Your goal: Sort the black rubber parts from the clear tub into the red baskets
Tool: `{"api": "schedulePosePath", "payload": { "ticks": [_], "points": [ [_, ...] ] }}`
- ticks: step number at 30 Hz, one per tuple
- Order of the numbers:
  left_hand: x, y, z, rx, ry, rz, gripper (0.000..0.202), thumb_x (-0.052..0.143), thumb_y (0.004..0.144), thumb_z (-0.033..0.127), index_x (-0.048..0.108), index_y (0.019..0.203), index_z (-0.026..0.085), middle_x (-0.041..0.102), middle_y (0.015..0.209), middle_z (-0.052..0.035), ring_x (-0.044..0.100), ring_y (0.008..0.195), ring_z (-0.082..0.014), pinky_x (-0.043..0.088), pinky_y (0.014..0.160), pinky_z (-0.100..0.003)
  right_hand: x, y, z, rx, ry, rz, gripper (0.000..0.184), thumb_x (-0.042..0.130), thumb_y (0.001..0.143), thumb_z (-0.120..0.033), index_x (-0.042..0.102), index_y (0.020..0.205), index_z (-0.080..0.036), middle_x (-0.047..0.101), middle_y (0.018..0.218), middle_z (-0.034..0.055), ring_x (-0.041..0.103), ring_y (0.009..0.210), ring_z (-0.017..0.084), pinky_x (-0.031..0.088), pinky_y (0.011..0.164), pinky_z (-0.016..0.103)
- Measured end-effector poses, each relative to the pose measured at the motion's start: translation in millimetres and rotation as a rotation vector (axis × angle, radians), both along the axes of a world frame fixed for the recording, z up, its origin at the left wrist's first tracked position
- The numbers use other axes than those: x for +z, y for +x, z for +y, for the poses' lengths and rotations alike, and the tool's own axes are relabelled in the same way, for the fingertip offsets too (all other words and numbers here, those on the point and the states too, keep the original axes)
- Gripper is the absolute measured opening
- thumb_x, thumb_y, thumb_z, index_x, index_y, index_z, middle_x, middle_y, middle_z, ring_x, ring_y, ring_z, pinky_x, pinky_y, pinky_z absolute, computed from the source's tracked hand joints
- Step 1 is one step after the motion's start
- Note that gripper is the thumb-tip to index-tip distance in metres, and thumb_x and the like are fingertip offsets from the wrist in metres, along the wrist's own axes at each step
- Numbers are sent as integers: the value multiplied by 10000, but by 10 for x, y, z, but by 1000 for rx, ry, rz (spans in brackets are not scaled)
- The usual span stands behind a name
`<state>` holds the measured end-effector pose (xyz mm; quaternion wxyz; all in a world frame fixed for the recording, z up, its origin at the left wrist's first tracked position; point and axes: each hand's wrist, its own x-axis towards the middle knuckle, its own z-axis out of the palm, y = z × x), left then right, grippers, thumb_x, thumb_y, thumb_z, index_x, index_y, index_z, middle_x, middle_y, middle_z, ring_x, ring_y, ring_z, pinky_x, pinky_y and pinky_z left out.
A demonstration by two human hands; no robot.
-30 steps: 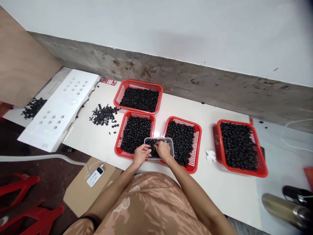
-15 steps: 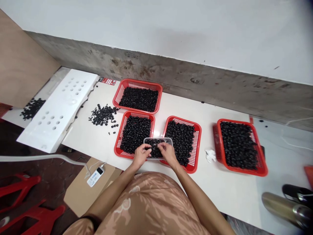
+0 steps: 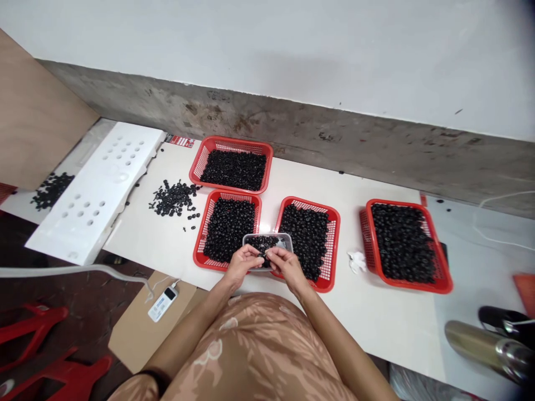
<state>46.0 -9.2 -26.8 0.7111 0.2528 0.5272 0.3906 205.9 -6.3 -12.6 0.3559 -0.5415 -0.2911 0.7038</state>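
My left hand (image 3: pixel 241 263) and my right hand (image 3: pixel 289 266) meet over the near edge of a clear plastic tub (image 3: pixel 286 239). Thumb and forefinger are pinched together on each, the fingertips almost touching. Whatever sits between them is too small to make out. Small black parts (image 3: pixel 259 241) lie inside the tub. It rests between two red baskets, overlapping their inner edges: the left basket (image 3: pixel 202 257) and the right basket (image 3: pixel 333 245) are both filled with small black ring-like pieces.
Behind stands another red basket (image 3: pixel 268 167) of finer black parts. A fuller red basket (image 3: pixel 445 287) is at right, beside crumpled white tissue (image 3: pixel 356 262). Loose black parts (image 3: pixel 173 197) lie left, near a white foam panel (image 3: pixel 94 184). A metal flask (image 3: pixel 472 342) lies far right.
My hands have come together: the right fingertips have moved left and slightly down, out of the tub's middle, to meet the left ones at its near edge. The view has shifted slightly.
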Motion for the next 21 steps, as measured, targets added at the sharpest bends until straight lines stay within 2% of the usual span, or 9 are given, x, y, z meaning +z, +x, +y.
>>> {"api": "schedulePosePath", "payload": {
  "ticks": [6,9,12,17,21],
  "points": [
    [101,9,19,-33,102,93,321,737,697,353,684,922,130,662,639,-12,604,588,-108,461,598,-217,75,-29,-13,-19,35,39,379,707,696,-516,637,820,-165,455,486,-69,293,414,50,187,427,203],
    [123,7,18,-35,112,55,323,687,750,392,673,949,139,698,768,-48,644,656,-127,479,617,-223,78,-34,-24,-55,51,51,361,709,702,-491,640,846,-167,447,499,-71,285,426,49,179,428,199],
    [116,2,11,-25,85,-25,317,708,739,369,666,965,151,698,845,-51,644,679,-116,481,634,-215,89,-39,-36,-74,61,47,364,712,698,-488,645,857,-167,449,506,-69,298,437,54,186,431,196],
    [119,-12,14,-5,64,-26,340,761,684,321,693,963,139,680,770,-35,604,645,-101,473,651,-215,111,-40,-50,-78,84,9,378,703,698,-516,645,847,-173,460,518,-59,326,453,66,216,438,201],
    [123,-22,17,0,70,-16,320,747,699,330,692,954,143,684,796,-51,629,709,-131,483,665,-225,107,-46,-49,-71,106,-16,377,693,712,-513,642,860,-170,460,517,-55,330,457,68,232,442,204]
  ]
}}
